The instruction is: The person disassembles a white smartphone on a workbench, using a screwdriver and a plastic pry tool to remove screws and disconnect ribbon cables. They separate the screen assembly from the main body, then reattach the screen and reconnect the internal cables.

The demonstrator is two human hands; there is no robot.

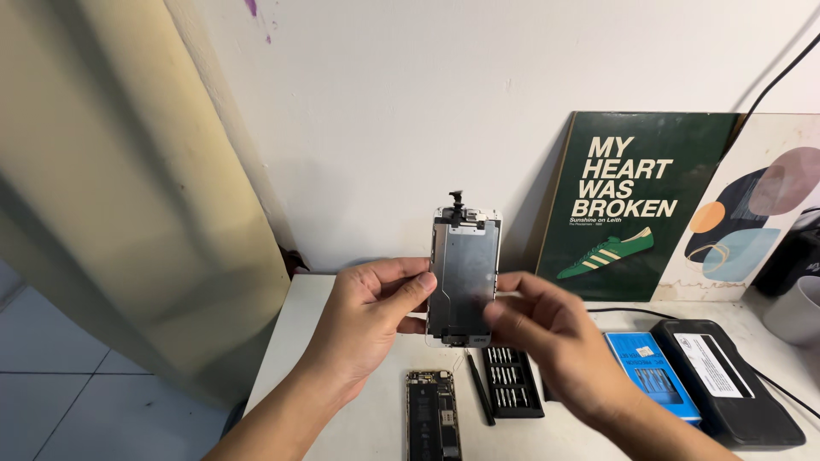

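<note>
A phone screen assembly point(465, 269) with a silver metal back plate is held upright in front of me, its back facing the camera and a small flex cable sticking up at its top. My left hand point(369, 318) grips its left edge with thumb and fingers. My right hand point(547, 329) holds its lower right edge, slightly blurred. Below on the white table point(299, 341) lies the opened phone body point(433, 416) with battery and boards showing.
A black spudger point(479, 388) and a black tray of screwdriver bits point(511, 381) lie beside the phone body. A blue box point(653, 376) and a black case point(726, 380) sit to the right. A green poster point(636, 201), an abstract print point(760, 213) and a grey mug point(799, 312) stand at the back wall.
</note>
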